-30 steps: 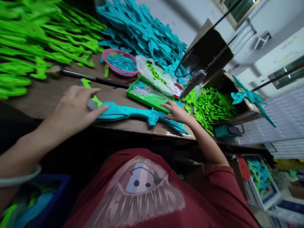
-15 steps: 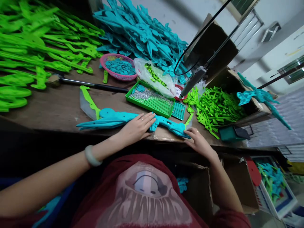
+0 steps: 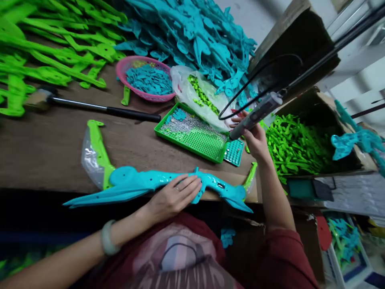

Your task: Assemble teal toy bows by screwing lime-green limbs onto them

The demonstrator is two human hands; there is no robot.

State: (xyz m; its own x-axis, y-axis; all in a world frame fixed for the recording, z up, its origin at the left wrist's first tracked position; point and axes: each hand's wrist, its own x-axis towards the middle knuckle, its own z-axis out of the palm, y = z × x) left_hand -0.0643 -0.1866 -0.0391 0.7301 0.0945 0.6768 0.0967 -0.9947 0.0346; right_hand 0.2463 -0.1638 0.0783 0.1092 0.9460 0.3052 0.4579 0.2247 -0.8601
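Note:
A long blue plastic toy crossbow body [image 3: 150, 181] lies across the front edge of the bench, with green arms holding clear grey pieces at both ends. My left hand [image 3: 177, 193] rests flat on its middle, fingers stretched out together over the plastic. A grey electric screwdriver [image 3: 261, 111] hangs tilted from a cable at the right. My right hand [image 3: 254, 134] is closed around its lower part, thumb in front and fingers partly hidden behind it. The tool's tip is over the right end of a green tray [image 3: 198, 146] of small metal screws, beside a small blue-green perforated tray [image 3: 234, 153].
A pink basket [image 3: 120, 68] of blue pieces and a plastic bag [image 3: 180, 80] of green bits stand behind the tray. A black-handled hammer [image 3: 132, 114] lies left. Piles of green parts [image 3: 60, 60] and blue parts [image 3: 192, 36] fill the back. A carton [image 3: 355, 160] holds green parts.
My right hand has left the right end of the blue body and moved up to take hold of the screwdriver. My left hand stays on the middle. The view has moved closer.

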